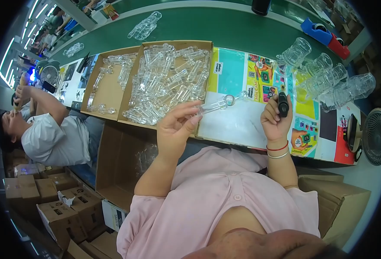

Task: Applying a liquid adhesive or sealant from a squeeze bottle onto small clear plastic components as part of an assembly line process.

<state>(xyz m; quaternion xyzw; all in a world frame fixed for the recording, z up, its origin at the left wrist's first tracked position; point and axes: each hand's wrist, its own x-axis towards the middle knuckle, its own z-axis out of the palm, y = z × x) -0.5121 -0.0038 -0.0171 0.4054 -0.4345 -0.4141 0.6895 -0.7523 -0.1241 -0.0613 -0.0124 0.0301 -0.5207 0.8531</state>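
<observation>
My left hand (178,123) pinches a clear glass tube with a round bulb end (215,105) between thumb and fingers, above the front edge of the table. The bulb points right. Closed around a small black handheld tool, shaped like a torch (282,105), is my right hand (275,118); its exact kind is hard to make out. Left of my left hand, a shallow cardboard tray (211,51) is heaped with similar clear tubes (169,80). Another cardboard tray (88,98) adjoining it holds fewer of them along its sides.
Stacked clear cups (350,88) lie at the right, near a blue and red tape dispenser (324,38) and a black fan (374,136). Bagged clear pieces (145,26) rest on the green surface behind. A co-worker (54,134) sits at left; boxes (65,211) fill the floor below.
</observation>
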